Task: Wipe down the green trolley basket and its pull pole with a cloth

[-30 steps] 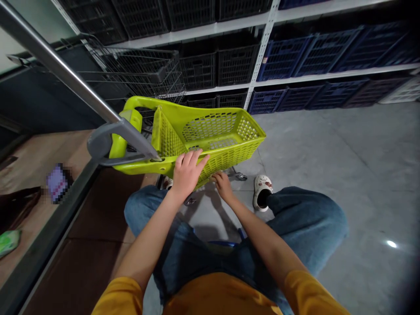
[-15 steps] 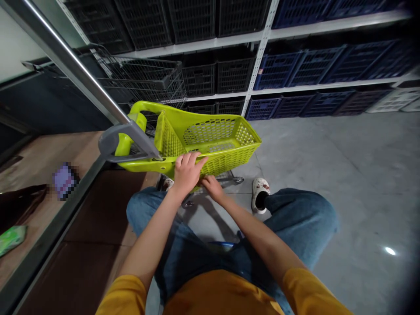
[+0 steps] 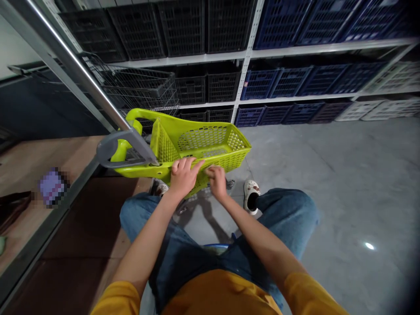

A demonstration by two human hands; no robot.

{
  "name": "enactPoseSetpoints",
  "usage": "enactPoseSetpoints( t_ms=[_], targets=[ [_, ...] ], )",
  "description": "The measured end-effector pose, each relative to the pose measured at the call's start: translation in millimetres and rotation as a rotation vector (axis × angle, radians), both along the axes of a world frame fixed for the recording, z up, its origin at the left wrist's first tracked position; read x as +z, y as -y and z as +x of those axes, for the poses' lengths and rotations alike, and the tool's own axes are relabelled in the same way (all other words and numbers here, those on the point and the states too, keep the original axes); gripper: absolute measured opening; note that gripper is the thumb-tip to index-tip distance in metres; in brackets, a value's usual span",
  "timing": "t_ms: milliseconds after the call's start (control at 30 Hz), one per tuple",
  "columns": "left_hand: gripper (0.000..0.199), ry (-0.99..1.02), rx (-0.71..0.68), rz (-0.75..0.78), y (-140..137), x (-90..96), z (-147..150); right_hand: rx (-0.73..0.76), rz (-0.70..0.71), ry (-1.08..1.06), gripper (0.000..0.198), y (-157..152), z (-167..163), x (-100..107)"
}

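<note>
A lime-green plastic shopping cart (image 3: 210, 158) with perforated sides stands in front of my knees, its handle end to the left. My left hand (image 3: 183, 177) is closed over the near rim, fingers on top and thumb stretched along the side. Just right of it, my right hand (image 3: 217, 180) is curled up close against the cart's near side wall. Its fingers are pressed together, and whatever they hold is too small and blurred to make out. A grey plastic bracket (image 3: 139, 148) on a shiny metal pole (image 3: 88, 74) rests at the cart's handle end.
Shelves with black crates (image 3: 183, 28) and blue crates (image 3: 278, 22) line the back. A wire cart (image 3: 147, 83) stands behind the green one. At left is a wooden surface (image 3: 78, 151) with a blurred purple item (image 3: 53, 187). Grey floor (image 3: 328, 162) extends right.
My right hand has risen from below the cart's side to higher up against it, its fingers more curled. My left hand stays on the rim. The view has shifted slightly.
</note>
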State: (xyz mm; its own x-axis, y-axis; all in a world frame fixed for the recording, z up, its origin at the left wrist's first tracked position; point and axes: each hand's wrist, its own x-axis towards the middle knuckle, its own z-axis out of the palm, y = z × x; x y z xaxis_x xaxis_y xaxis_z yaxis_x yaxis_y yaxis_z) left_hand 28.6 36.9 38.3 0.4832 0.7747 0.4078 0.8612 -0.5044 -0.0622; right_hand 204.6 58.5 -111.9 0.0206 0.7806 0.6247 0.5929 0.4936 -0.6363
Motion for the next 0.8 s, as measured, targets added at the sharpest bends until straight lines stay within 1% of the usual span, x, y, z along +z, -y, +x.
enactPoseSetpoints(
  t_ms=[67,100,133,167,233,300,367,400,467,500,533,567,600,667,733,800],
  targets=[
    [0.047,0.005,-0.001,0.007,2,0.5,-2,0.193,0.016,0.112,0.027,14,-33,2],
    [0.048,0.005,-0.003,0.009,3,0.7,-4,0.262,0.019,0.161,0.025,19,-42,4],
    [0.049,0.004,-0.006,0.011,4,0.8,-6,0.288,0.023,0.186,0.025,21,-45,7],
    [0.050,0.001,-0.008,0.011,5,0.9,-8,0.268,0.023,0.182,0.028,21,-42,10],
    [0.051,-0.004,-0.015,0.012,7,0.9,-13,0.122,0.020,0.104,0.037,14,-21,19],
    [0.050,-0.003,-0.020,0.017,8,0.6,-17,-0.011,0.016,0.040,0.041,4,13,29],
    [0.051,0.001,-0.026,0.019,9,0.0,-19,-0.102,0.011,0.017,0.038,-3,50,39],
    [0.051,0.003,-0.030,0.019,10,-0.4,-20,-0.175,0.010,-0.008,0.036,-5,67,44],
    [0.050,0.008,-0.038,0.015,10,-1.1,-21,-0.393,0.013,-0.102,0.033,-5,96,55],
    [0.050,0.011,-0.040,0.014,10,-1.4,-21,-0.492,0.020,-0.146,0.032,-5,106,62],
    [0.050,0.013,-0.042,0.013,9,-1.5,-21,-0.550,0.029,-0.165,0.032,-4,112,70],
    [0.050,0.014,-0.041,0.014,9,-1.4,-21,-0.554,0.038,-0.151,0.033,-4,114,77],
    [0.050,0.012,-0.040,0.015,9,-1.1,-20,-0.507,0.048,-0.104,0.035,-5,112,84],
    [0.050,0.004,-0.033,0.019,10,-0.1,-19,-0.313,0.056,0.048,0.036,-8,98,96],
    [0.051,-0.001,-0.024,0.017,11,1.4,-17,-0.106,0.034,0.195,0.034,-11,74,101],
    [0.053,-0.002,-0.016,0.009,13,2.7,-16,0.015,0.003,0.284,0.028,-13,51,102]
  ],
)
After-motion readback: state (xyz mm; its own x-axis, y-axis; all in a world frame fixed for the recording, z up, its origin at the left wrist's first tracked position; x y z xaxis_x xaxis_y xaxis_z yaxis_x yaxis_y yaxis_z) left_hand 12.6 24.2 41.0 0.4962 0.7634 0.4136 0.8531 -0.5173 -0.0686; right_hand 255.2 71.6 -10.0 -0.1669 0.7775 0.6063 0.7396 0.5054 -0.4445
